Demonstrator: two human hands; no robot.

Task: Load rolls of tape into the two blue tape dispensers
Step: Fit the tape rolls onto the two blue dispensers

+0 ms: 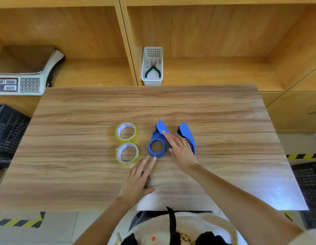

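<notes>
Two rolls of clear yellowish tape lie flat on the wooden table (82, 121), the far roll (126, 132) just behind the near roll (127, 152). To their right lie two blue tape dispensers: the left dispenser (157, 145) with its empty round hub facing up, and the right dispenser (187, 135) partly hidden under my right hand (180, 149). My right hand is spread flat across both dispensers, fingers apart. My left hand (139, 179) rests open on the table, fingertips touching the near edge of the left dispenser.
A white plastic basket (152, 80) holding green-handled pliers stands on the shelf behind the table. A weighing scale (21, 82) sits at the back left. Black crates (6, 131) stand on the floor at left and right.
</notes>
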